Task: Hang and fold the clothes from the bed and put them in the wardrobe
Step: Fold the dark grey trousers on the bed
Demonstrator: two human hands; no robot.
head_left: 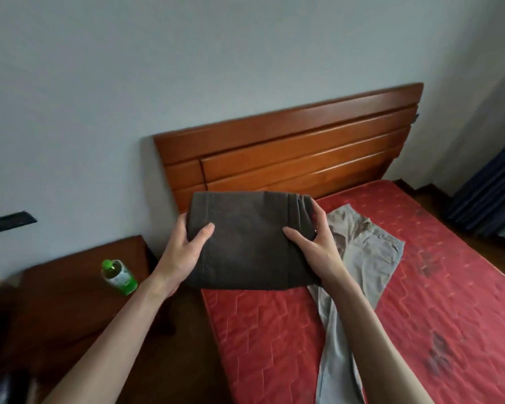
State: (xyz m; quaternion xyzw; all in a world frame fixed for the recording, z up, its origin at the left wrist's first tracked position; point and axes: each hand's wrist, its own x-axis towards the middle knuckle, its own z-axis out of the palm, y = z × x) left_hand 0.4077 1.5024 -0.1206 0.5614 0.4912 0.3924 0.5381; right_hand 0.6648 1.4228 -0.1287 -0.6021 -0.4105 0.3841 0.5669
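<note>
A folded dark grey-brown garment (245, 243) is held up in the air above the near left corner of the bed. My left hand (184, 246) grips its left edge, thumb on top and fingers underneath. My right hand (315, 240) grips its right edge the same way. Light grey trousers (362, 258) lie spread out on the red mattress (449, 287), partly hidden behind my right forearm. The wardrobe is not in view.
A wooden headboard (289, 153) stands against the pale wall. Left of the bed is a dark wooden nightstand (70, 287) with a green-capped bottle (118, 277) on it. A dark blue curtain (493, 185) hangs at the far right.
</note>
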